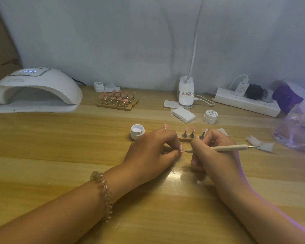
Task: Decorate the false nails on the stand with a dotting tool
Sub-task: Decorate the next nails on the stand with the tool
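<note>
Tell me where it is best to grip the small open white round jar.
Probably the outer side wall of the small open white round jar, pinched across from above: it stands upright with no lid, so covering the mouth risks touching what is inside.

Lit display (29, 71) on top of the white nail-curing lamp (37, 88), far left: a short row of glowing characters, too blurred to read. Lid of the closed white jar (210, 116), right of centre: dark script lettering, illegible. Sticker on the clip-lamp base (186, 92), far centre: red and black print, too small to read. White charger (241, 88) in the power strip (245, 103), far right: faint grey print, illegible.
</note>
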A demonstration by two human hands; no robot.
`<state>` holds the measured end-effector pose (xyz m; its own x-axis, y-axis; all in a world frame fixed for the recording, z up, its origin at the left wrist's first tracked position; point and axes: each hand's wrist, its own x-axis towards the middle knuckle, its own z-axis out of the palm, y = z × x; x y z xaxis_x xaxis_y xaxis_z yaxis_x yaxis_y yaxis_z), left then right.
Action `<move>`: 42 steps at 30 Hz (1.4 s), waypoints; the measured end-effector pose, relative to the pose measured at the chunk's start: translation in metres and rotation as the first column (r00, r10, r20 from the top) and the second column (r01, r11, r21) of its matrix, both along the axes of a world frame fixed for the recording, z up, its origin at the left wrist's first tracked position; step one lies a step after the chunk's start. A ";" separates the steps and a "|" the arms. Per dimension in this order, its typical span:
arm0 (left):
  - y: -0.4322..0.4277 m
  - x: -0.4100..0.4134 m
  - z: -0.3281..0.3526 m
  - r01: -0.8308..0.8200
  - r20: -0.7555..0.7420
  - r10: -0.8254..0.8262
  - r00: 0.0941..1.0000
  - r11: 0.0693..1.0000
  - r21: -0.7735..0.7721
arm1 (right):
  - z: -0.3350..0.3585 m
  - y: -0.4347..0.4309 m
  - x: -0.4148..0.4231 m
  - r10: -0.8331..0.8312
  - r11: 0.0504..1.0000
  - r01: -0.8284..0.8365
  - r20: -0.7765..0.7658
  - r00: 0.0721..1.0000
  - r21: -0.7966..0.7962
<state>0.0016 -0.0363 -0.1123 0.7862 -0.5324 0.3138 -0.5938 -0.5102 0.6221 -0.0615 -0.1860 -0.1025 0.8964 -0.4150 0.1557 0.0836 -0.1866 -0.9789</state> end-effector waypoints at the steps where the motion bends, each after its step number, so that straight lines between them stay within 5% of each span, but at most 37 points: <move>1: 0.000 0.000 0.000 0.001 0.000 -0.001 1.000 1.000 -0.002 | 0.000 0.000 0.000 -0.001 1.000 0.001 0.004 1.000 -0.003; 20: 0.000 0.000 0.001 0.011 0.015 -0.011 1.000 1.000 0.003 | 0.000 0.000 -0.001 0.013 0.999 -0.014 0.037 0.999 0.038; 31: 0.000 -0.002 -0.001 0.018 0.037 -0.017 0.999 0.999 -0.040 | 0.003 -0.008 0.001 -0.197 0.935 0.140 0.150 0.969 0.325; 42: -0.003 0.011 0.031 -0.117 0.172 0.130 0.977 0.990 -0.081 | 0.005 -0.011 0.002 -0.216 0.915 0.164 0.105 0.971 0.370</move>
<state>0.0125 -0.0391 -0.0813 0.7734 -0.4063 0.4866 -0.6325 -0.5452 0.5501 -0.0594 -0.1966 -0.0971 0.7746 -0.6268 0.0845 0.2230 0.1456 -0.9639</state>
